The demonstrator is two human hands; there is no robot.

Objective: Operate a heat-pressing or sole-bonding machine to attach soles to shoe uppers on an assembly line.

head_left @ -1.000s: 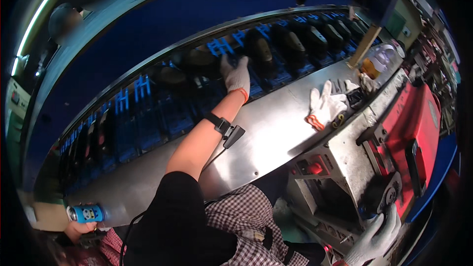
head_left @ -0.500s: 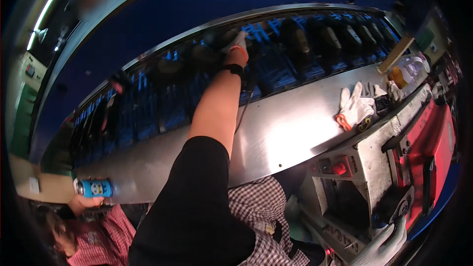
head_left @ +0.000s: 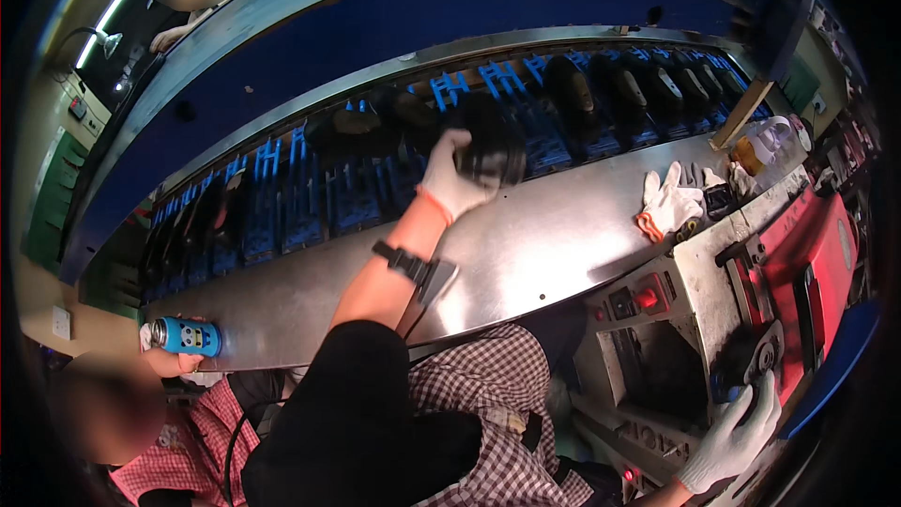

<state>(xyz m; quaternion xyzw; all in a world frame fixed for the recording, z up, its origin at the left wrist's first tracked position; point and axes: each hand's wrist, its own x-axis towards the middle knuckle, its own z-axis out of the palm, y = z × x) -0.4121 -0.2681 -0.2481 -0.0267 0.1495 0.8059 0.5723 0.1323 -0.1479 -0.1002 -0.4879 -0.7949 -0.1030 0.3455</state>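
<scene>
At metal ledge's [head_left: 507,249] far edge, your left hand [head_left: 457,176] grasps black shoe [head_left: 495,145]; your right hand [head_left: 737,438] at dark wheel [head_left: 765,354], cannot tell whether gripping.

A single wide fisheye view looks down from the wearer's head, a little above and behind the work, facing forward across a long brushed-metal desk [head_left: 526,244]. Nearest to the lens, the brown-and-white checked cloth garment [head_left: 483,366] and the short black sleeve [head_left: 324,413] fill the lower centre. The white-gloved left hand [head_left: 452,178] is farther out, near mid-frame; the white-gloved right hand [head_left: 734,439] sits at lower right. The long dark-blue panel [head_left: 422,23] arches across the top, farther off, its straight edges bowed, with black corners around.
</scene>
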